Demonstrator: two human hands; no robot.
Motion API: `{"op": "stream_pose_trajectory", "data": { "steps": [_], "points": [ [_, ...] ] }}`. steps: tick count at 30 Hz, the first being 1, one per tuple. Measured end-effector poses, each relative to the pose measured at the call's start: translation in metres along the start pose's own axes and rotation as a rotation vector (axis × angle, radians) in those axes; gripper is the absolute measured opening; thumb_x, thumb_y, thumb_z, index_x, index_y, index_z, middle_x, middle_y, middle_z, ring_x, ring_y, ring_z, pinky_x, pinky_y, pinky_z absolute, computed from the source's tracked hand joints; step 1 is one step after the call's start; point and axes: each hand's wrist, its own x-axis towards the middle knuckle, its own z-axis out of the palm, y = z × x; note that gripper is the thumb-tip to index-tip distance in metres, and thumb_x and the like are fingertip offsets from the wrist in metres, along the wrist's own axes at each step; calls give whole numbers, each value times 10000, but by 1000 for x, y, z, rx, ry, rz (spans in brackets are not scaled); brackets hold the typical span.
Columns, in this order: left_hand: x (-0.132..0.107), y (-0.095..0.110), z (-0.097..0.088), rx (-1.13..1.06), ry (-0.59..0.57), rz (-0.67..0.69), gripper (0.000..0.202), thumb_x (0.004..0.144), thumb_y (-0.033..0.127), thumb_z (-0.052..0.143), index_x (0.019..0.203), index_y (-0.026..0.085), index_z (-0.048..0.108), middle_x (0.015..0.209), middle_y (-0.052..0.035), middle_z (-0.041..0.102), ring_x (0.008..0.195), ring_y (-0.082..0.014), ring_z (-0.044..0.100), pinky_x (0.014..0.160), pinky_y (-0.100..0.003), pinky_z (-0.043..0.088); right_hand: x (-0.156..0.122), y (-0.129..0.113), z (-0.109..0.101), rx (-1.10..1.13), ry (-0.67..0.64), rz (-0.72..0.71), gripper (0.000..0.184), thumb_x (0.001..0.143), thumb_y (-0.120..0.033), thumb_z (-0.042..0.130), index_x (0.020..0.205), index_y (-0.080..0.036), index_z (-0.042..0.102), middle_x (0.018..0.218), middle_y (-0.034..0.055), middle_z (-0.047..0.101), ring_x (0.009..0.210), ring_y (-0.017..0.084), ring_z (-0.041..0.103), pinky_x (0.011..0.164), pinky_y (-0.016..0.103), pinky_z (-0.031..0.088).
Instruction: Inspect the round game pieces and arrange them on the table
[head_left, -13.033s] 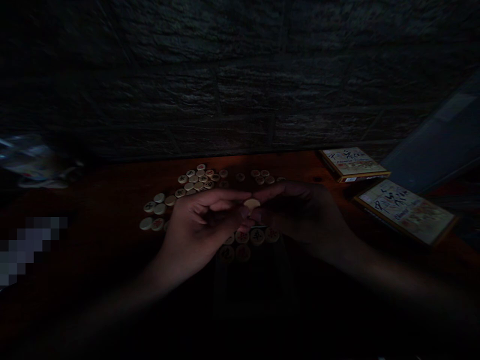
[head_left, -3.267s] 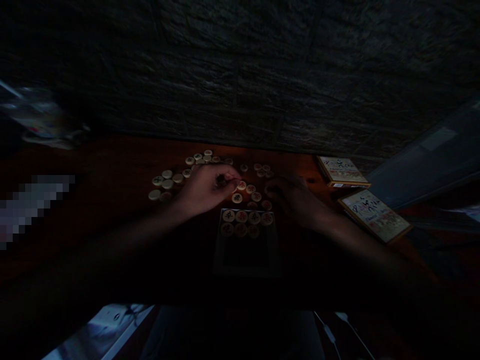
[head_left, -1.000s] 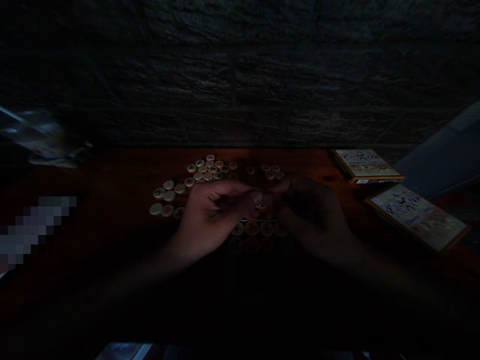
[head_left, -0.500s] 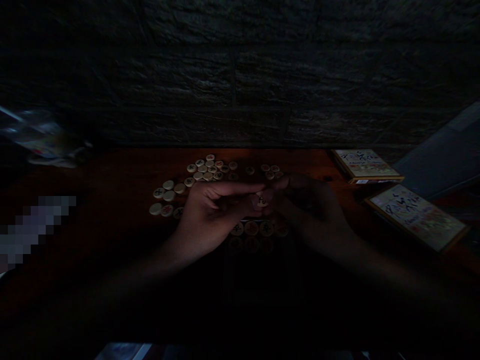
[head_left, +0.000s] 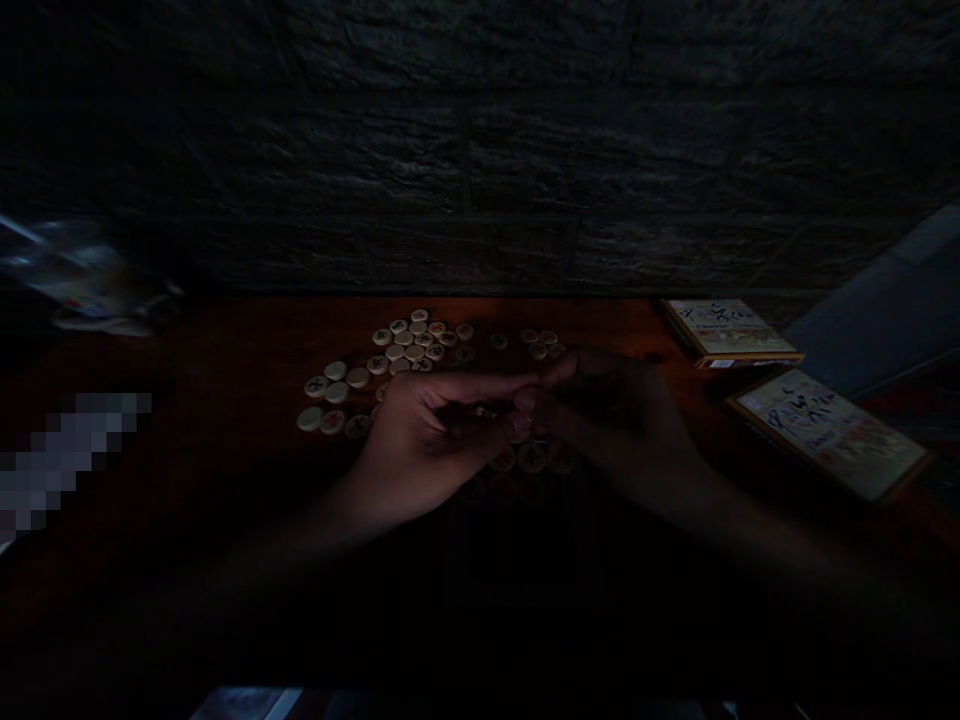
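Note:
My left hand and my right hand meet above the wooden table, thumbs and fingertips pinched together. The Chinese chess piece between them is covered by the thumbs now. Just below the fingertips, round pieces with red and black characters lie in two rows, the nearer one very dark; one is a black-marked piece. Beyond my left hand spreads a loose cluster of Chinese chess pieces, some face up and some blank side up. A smaller group of pieces lies past my right fingers.
Two Chinese chess boxes, a farther box and a nearer box, lie on the right side of the table. A clear plastic bag or wrapper is at the left. A dark stone wall rises behind the table.
The thumbs have come together over the piece, whose marked face showed between my hands before. My left hand sits slightly lower and farther right, covering the leftmost piece of the upper row.

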Motion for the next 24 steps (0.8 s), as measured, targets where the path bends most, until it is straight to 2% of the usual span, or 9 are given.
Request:
{"op": "stream_pose_trajectory", "data": {
  "steps": [4,8,12,17,21,24],
  "points": [
    [0,-1,0,-111,26,-67,279,812,108,842,1061,232,830,1038,-23,838,893,-186,817,815,-225,671,0,-2,1,-2,-4,21,193,857,-351,812,836,-184,718,683,-10,702,537,104,603,473,204,455],
    [2,0,2,-231,74,-183,182,840,175,829,1019,206,835,1026,-43,840,857,-222,821,815,-313,691,-1,-2,1,24,-31,-16,88,894,-281,765,880,-200,733,753,-2,738,627,118,660,564,215,514],
    [3,2,2,-202,115,-235,138,855,215,817,989,187,835,976,-56,843,818,-238,822,791,-352,697,-2,1,0,18,-63,-38,18,909,-211,726,914,-210,744,832,10,769,731,141,717,624,229,541],
    [2,0,1,-117,139,-209,127,848,239,824,968,199,839,908,-46,845,751,-220,816,730,-327,696,-1,1,0,-42,-45,-46,58,907,-265,744,911,-208,756,825,17,774,728,152,718,603,237,538],
    [-1,0,1,-11,124,-141,196,792,241,872,982,203,842,950,-51,846,816,-226,817,762,-311,689,0,-3,1,-32,-33,-32,145,875,-328,798,807,-208,751,734,-2,753,583,115,642,522,221,492],
    [-2,0,1,86,111,-90,194,778,225,881,967,200,844,953,-49,846,841,-227,815,766,-295,683,0,-4,2,-16,-26,-29,177,856,-344,820,770,-206,748,682,-15,724,545,102,611,490,213,463]
  ]
}}
